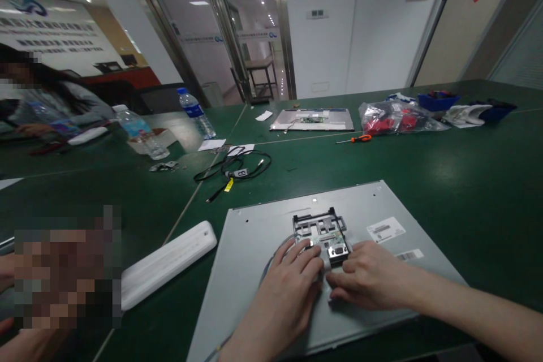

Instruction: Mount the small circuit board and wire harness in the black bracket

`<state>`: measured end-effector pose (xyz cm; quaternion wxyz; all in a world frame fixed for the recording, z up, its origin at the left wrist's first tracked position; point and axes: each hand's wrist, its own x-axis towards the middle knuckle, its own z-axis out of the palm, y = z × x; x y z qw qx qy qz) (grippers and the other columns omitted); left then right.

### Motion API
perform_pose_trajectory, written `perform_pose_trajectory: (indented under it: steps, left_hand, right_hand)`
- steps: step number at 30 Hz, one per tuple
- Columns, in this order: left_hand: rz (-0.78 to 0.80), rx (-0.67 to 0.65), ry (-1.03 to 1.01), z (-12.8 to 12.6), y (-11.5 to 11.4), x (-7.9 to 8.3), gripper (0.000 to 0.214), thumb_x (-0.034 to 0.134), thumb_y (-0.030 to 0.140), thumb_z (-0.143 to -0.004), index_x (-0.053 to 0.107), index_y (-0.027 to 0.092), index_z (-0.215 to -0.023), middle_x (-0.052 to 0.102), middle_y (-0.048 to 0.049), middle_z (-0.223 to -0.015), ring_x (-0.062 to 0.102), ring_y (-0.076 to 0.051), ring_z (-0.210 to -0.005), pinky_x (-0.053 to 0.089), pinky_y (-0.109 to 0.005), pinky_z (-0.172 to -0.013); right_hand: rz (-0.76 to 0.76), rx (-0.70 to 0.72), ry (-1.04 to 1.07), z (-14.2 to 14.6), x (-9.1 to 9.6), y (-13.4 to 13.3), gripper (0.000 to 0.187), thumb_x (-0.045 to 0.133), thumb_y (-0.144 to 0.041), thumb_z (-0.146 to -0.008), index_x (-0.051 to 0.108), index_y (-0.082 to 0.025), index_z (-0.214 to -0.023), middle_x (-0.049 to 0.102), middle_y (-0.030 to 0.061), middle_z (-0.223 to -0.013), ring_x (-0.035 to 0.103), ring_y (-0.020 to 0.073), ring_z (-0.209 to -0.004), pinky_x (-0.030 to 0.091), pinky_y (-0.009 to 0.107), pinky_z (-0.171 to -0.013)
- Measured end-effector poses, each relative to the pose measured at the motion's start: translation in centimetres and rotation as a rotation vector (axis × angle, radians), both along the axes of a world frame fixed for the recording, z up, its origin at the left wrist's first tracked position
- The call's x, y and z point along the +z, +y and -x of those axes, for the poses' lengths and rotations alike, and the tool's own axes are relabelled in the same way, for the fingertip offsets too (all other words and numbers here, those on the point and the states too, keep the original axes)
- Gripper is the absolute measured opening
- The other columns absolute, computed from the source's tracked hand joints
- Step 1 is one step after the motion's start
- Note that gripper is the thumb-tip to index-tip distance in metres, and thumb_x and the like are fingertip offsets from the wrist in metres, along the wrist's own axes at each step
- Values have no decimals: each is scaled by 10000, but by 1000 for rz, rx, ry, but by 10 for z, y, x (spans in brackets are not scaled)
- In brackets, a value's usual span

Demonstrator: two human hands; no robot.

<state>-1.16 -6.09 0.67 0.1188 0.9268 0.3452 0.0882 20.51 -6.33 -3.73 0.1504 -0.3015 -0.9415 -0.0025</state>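
Observation:
A flat grey panel, which looks like the back of a display (339,311), lies on the table in front of me. At its middle sits a metal bracket (319,222) with a small green circuit board (336,239) and a port on its lower side. My left hand (294,274) is bent over the bracket's lower left side, fingertips pressing on it. On the port side, my right hand (371,274) grips the lower right edge with curled fingers; fingertips partly hidden. A grey cable (271,260) runs from the bracket beneath my left hand.
Left of the panel lies a long white case (169,266). Beyond are a coiled black cable (237,172), water bottles (195,114), an orange screwdriver (360,138), another panel (311,120) and plastic bags (399,119). A person (55,96) sits at far left; another's blurred hands are at near left.

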Motion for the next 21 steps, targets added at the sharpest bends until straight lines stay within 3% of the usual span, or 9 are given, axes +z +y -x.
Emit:
perform_pose_trajectory:
  steps: [10,16,21]
  left_hand:
    - [-8,10,-3,0,0,-2,293,466,137,-913,545,212,-1186,570,-46,-1315,469,-237,-1270,284,-506,-1137]
    - [-3,14,-5,0,0,-4,331,473,120,-902,541,210,-1213,579,-34,-1317,472,-231,-1270,282,-502,-1140]
    - [-18,9,-5,1,1,-4,342,476,132,-904,544,226,-1226,580,-28,-1316,479,-227,-1263,293,-496,-1138]
  right_hand:
    - [-42,-90,31,-1,3,1,263,456,-331,-932,591,-186,-1106,695,12,-693,595,159,-548,285,329,-544]
    - [-54,-59,26,-3,1,2,239,443,-320,-949,590,-198,-1094,683,-4,-695,571,133,-546,256,321,-540]
    - [-70,-39,25,-1,-2,1,209,433,-329,-938,610,-222,-963,644,-24,-601,522,128,-484,206,335,-521]
